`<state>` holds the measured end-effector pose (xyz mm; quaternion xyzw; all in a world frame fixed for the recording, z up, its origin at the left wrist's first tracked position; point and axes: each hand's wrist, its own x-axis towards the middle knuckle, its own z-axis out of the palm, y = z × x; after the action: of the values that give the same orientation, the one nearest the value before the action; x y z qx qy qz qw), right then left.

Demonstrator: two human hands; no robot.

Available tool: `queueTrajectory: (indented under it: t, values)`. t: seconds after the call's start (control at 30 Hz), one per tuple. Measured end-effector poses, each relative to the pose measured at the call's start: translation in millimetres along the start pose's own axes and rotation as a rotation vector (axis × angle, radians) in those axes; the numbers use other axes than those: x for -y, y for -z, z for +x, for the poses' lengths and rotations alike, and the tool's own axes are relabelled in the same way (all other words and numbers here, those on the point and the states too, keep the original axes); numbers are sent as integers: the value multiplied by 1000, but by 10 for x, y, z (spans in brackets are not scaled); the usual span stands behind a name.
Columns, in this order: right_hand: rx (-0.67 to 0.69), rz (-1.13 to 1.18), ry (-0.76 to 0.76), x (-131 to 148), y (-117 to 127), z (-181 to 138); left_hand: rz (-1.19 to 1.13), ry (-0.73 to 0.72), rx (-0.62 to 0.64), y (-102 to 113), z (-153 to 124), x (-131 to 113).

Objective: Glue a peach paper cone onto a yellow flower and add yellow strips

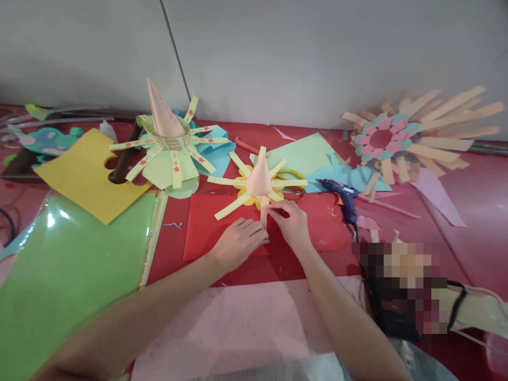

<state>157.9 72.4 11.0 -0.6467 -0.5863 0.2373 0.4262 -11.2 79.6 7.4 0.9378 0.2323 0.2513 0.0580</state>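
In front of me lies a yellow paper flower (240, 182) with a pale peach paper cone (260, 177) standing at its middle. Pale yellow strips (230, 206) spread out from around the cone. A peach paper strip (264, 207) points from the cone toward me. My right hand (292, 222) pinches this strip from the right, thumb and finger together. My left hand (242, 242), fingers bent and close together, holds its lower end, which they partly hide. Both hands are over a red sheet (210, 219).
A glue gun (345, 198) lies to the right, below a finished-looking peach-strip flower (381, 135). At left stand a larger cone piece (164, 119), a yellow sheet (91, 174) and a green sheet (91, 254). Pink paper (246, 328) lies nearest me. A black object (391, 312) is partly pixelated.
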Motion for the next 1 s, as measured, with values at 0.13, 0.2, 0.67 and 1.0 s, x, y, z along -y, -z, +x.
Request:
queueTrajectory:
  t: [0.13, 0.2, 0.67, 1.0]
  values:
    - [30, 41, -57, -43, 8, 48, -108, 83, 52, 12, 20, 0]
    - [44, 32, -63, -38, 20, 70, -138, 124, 80, 23, 27, 0]
    - [57, -110, 87, 2, 51, 71, 26, 302, -53, 58, 46, -13]
    - [69, -117, 120, 8, 13, 157, 117, 351, 64, 18, 39, -10]
